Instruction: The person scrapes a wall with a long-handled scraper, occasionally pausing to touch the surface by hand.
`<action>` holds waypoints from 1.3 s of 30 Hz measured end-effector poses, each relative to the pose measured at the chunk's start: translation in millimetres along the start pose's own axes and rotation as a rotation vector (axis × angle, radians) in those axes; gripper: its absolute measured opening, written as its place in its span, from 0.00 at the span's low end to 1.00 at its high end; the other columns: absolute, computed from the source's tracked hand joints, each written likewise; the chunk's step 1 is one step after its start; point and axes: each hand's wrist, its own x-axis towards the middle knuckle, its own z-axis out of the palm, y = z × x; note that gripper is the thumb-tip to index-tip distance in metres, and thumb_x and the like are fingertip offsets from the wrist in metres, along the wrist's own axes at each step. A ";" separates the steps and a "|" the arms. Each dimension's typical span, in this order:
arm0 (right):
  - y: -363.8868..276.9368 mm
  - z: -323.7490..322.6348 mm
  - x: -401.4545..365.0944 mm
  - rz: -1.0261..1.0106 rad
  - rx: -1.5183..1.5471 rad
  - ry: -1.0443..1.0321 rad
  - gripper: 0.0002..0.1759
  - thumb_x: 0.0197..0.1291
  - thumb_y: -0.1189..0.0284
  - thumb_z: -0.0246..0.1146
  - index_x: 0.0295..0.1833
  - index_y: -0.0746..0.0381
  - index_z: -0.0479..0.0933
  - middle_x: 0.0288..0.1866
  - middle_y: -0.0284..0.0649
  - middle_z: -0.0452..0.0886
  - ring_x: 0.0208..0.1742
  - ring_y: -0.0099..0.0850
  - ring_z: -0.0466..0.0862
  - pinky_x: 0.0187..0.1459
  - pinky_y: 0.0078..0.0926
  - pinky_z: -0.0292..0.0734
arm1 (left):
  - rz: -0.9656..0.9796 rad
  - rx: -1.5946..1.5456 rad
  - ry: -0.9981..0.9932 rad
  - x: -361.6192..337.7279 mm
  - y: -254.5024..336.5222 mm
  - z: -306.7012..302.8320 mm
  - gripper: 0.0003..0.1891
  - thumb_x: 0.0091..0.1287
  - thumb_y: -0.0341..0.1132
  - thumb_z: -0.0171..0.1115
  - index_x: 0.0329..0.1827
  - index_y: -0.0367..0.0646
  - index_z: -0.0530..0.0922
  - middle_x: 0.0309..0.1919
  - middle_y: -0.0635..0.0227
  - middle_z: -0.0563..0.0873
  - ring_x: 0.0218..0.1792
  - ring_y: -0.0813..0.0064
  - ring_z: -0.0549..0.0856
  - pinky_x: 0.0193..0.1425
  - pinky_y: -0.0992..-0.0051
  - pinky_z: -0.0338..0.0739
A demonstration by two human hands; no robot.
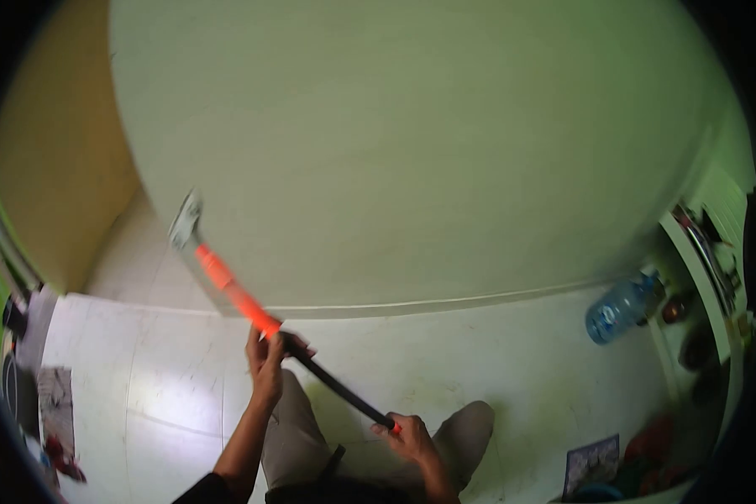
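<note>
A long tool with a grey metal head, an orange upper section and a black shaft slants across the view, its head up at the left in front of the pale wall. My left hand is closed around the shaft where the orange part meets the black. Lower down, my right hand grips the shaft's bottom end, where a bit of orange shows. My knees in grey-brown trousers are below and between the arms.
A pale wall rises ahead above a white tiled floor. At the right stand a blue plastic bottle and a white shelf with objects. Patterned mats and a red cloth lie near the floor's sides.
</note>
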 end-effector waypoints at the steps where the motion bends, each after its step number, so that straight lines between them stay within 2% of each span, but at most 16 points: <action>1: 6.9 6.1 4.3 -0.018 0.039 -0.017 0.31 0.69 0.46 0.70 0.30 0.65 0.78 0.15 0.39 0.67 0.19 0.32 0.68 0.25 0.34 0.66 | 0.038 0.047 -0.028 3.6 6.2 3.4 0.24 0.84 0.50 0.54 0.65 0.37 0.67 0.38 0.52 0.85 0.35 0.59 0.91 0.40 0.58 0.91; 3: 23.7 17.0 18.9 -0.057 0.106 -0.028 0.29 0.73 0.51 0.67 0.30 0.65 0.77 0.16 0.34 0.66 0.20 0.23 0.67 0.25 0.30 0.64 | 0.127 0.022 -0.084 24.9 23.9 19.6 0.26 0.85 0.55 0.48 0.63 0.37 0.66 0.43 0.48 0.84 0.34 0.56 0.92 0.39 0.58 0.92; 4: 36.4 28.7 26.9 -0.064 0.176 -0.015 0.29 0.72 0.50 0.68 0.29 0.65 0.77 0.16 0.36 0.66 0.20 0.25 0.66 0.26 0.31 0.64 | 0.224 -0.010 0.012 39.2 28.6 36.6 0.27 0.85 0.57 0.45 0.61 0.38 0.66 0.42 0.50 0.83 0.31 0.56 0.91 0.36 0.60 0.91; 6: 60.4 53.9 41.9 -0.069 0.314 0.020 0.30 0.71 0.49 0.69 0.29 0.66 0.77 0.15 0.39 0.65 0.20 0.29 0.65 0.26 0.34 0.64 | 0.113 -0.144 0.090 60.6 49.5 57.7 0.28 0.85 0.62 0.41 0.58 0.41 0.68 0.27 0.62 0.77 0.18 0.70 0.80 0.23 0.72 0.79; 8: 60.6 69.7 56.0 -0.017 0.430 -0.009 0.29 0.70 0.52 0.70 0.27 0.65 0.75 0.17 0.34 0.65 0.23 0.25 0.64 0.28 0.33 0.62 | 0.111 -0.080 0.143 80.9 36.6 69.0 0.27 0.84 0.62 0.43 0.51 0.44 0.71 0.21 0.69 0.73 0.13 0.77 0.72 0.15 0.76 0.71; 10: 66.2 90.7 66.0 0.022 0.540 -0.037 0.29 0.70 0.52 0.71 0.26 0.64 0.74 0.17 0.32 0.66 0.24 0.24 0.64 0.28 0.32 0.62 | 0.097 -0.041 0.096 91.9 13.7 79.8 0.27 0.84 0.63 0.44 0.43 0.46 0.70 0.19 0.72 0.71 0.11 0.82 0.68 0.11 0.78 0.65; 14: 97.2 134.3 93.7 0.047 0.426 -0.018 0.33 0.63 0.49 0.76 0.21 0.62 0.71 0.16 0.32 0.70 0.21 0.25 0.69 0.28 0.34 0.69 | 0.073 -0.005 -0.064 105.9 -14.5 97.0 0.30 0.84 0.65 0.41 0.33 0.48 0.67 0.15 0.74 0.69 0.10 0.82 0.68 0.11 0.78 0.66; 15: 103.7 150.8 102.0 0.037 0.404 -0.002 0.30 0.63 0.53 0.77 0.18 0.59 0.73 0.15 0.32 0.75 0.19 0.22 0.75 0.25 0.28 0.72 | 0.072 0.006 -0.080 106.3 -18.6 91.8 0.31 0.83 0.66 0.41 0.32 0.48 0.67 0.15 0.74 0.69 0.10 0.82 0.68 0.11 0.78 0.66; 16: 104.3 155.3 103.0 0.130 0.486 -0.034 0.28 0.63 0.56 0.78 0.18 0.59 0.74 0.15 0.33 0.77 0.19 0.23 0.77 0.26 0.27 0.73 | 0.066 0.021 -0.094 105.5 -26.2 91.0 0.32 0.83 0.66 0.40 0.32 0.47 0.67 0.15 0.74 0.68 0.09 0.81 0.67 0.11 0.78 0.66; 19: 140.3 194.9 98.9 0.258 0.735 -0.023 0.25 0.62 0.62 0.79 0.18 0.58 0.76 0.16 0.33 0.78 0.19 0.22 0.76 0.27 0.25 0.71 | -0.016 0.046 -0.096 102.2 -45.6 87.9 0.33 0.82 0.68 0.39 0.31 0.48 0.67 0.14 0.74 0.67 0.09 0.81 0.68 0.10 0.76 0.66; 25: 133.5 217.5 77.6 0.412 0.814 -0.013 0.30 0.59 0.60 0.82 0.16 0.56 0.70 0.12 0.30 0.71 0.14 0.22 0.71 0.21 0.27 0.64 | -0.089 0.115 -0.076 117.1 -61.8 89.1 0.34 0.80 0.71 0.42 0.29 0.48 0.66 0.14 0.74 0.67 0.08 0.80 0.67 0.11 0.75 0.67; 29: 141.8 235.5 70.5 0.358 0.672 0.111 0.32 0.61 0.56 0.80 0.16 0.59 0.71 0.13 0.29 0.69 0.17 0.22 0.69 0.23 0.31 0.62 | -0.099 0.139 -0.070 126.7 -81.4 80.0 0.35 0.78 0.72 0.43 0.28 0.49 0.65 0.14 0.75 0.66 0.08 0.81 0.66 0.11 0.76 0.66; 33: 167.3 269.2 67.5 0.261 0.647 0.268 0.28 0.63 0.55 0.79 0.21 0.54 0.70 0.17 0.24 0.70 0.16 0.16 0.68 0.21 0.23 0.61 | -0.128 0.163 -0.046 124.9 -90.2 78.8 0.34 0.80 0.70 0.41 0.27 0.50 0.63 0.14 0.76 0.64 0.09 0.82 0.65 0.11 0.77 0.64; 36: 160.1 240.0 52.6 0.256 0.650 0.351 0.27 0.67 0.53 0.75 0.23 0.55 0.72 0.17 0.25 0.70 0.17 0.17 0.68 0.21 0.23 0.61 | -0.143 0.078 -0.084 120.4 -95.5 86.2 0.34 0.80 0.71 0.42 0.27 0.50 0.62 0.14 0.77 0.64 0.09 0.83 0.63 0.11 0.77 0.64; 37: 168.9 237.8 49.2 0.251 0.693 0.323 0.27 0.71 0.52 0.71 0.25 0.56 0.72 0.18 0.26 0.71 0.17 0.17 0.69 0.20 0.22 0.62 | -0.119 0.050 -0.077 120.4 -100.0 87.3 0.32 0.82 0.67 0.42 0.27 0.50 0.63 0.14 0.78 0.64 0.09 0.85 0.62 0.10 0.76 0.64; 39: 157.6 222.4 40.5 0.269 0.752 0.301 0.27 0.71 0.51 0.70 0.26 0.59 0.75 0.18 0.27 0.73 0.19 0.18 0.71 0.24 0.23 0.65 | -0.124 0.033 -0.088 122.4 -107.3 87.3 0.32 0.82 0.67 0.43 0.27 0.50 0.63 0.14 0.78 0.64 0.09 0.85 0.62 0.09 0.76 0.64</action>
